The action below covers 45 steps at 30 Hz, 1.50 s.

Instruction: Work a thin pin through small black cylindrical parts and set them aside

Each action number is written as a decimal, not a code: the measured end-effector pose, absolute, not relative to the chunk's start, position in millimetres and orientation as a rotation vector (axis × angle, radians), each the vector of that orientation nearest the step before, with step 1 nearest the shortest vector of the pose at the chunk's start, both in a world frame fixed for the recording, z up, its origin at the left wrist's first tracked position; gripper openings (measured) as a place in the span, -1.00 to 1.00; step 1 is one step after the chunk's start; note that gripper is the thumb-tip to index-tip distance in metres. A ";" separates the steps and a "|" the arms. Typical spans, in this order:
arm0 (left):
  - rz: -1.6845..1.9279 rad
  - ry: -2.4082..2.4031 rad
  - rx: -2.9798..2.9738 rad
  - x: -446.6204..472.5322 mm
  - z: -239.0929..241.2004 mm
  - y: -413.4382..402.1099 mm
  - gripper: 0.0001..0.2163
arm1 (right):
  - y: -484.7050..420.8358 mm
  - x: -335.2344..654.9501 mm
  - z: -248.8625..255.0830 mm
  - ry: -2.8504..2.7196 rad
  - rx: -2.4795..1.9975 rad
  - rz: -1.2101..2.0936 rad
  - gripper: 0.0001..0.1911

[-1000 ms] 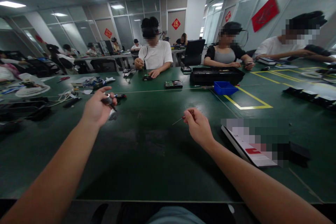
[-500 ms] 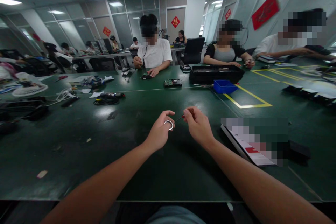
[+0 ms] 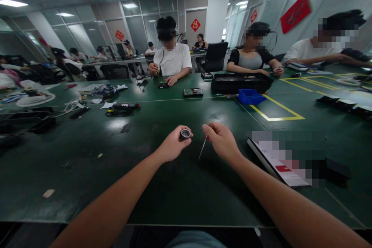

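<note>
My left hand [image 3: 174, 142] is closed around a small round black part [image 3: 185, 135] with a silvery rim, its hollow face turned up toward me. Its exact kind I cannot make out. In my right hand [image 3: 221, 139] is a screwdriver [image 3: 202, 149]; the fingers wrap its reddish-brown handle and the thin metal shaft slants down and to the left. The screwdriver's tip is apart from the round part. Both hands are above the green table [image 3: 174, 193].
A white box [image 3: 279, 162], partly blurred out, lies right of my right arm beside a black block [image 3: 337, 171]. Ahead are a blue bin [image 3: 251, 97], a black tray [image 3: 241, 83], a circuit-board device [image 3: 193, 92] and coiled black cable [image 3: 119, 110]. Co-workers sit opposite.
The screwdriver's shaft has swung from pointing left at the round part to pointing down, away from it. My left hand has turned the part, so its hollow face shows more fully.
</note>
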State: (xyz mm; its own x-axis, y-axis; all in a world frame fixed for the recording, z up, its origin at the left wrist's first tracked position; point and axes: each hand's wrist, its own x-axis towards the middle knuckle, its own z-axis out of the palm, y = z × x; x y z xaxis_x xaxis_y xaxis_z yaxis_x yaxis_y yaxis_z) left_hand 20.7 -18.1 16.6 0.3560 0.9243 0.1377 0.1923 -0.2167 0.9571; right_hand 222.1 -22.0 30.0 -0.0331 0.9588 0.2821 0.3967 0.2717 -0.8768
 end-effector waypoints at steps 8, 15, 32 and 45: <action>0.889 1.228 2.077 14.3 6.1 -10.8 -0.70 | -18.2 218.8 30.1 -1.196 -1.030 1.105 -0.74; 0.927 1.317 2.002 13.7 6.5 -9.4 -0.71 | -18.5 219.7 29.2 -1.216 -1.003 1.034 -0.75; 0.953 1.301 1.964 11.8 5.0 -9.0 -0.68 | -16.2 220.4 23.1 -1.387 -1.064 0.932 -0.71; 0.983 1.263 1.990 11.6 4.2 -7.6 -0.66 | -17.5 221.2 26.0 -1.470 -1.156 0.862 -0.70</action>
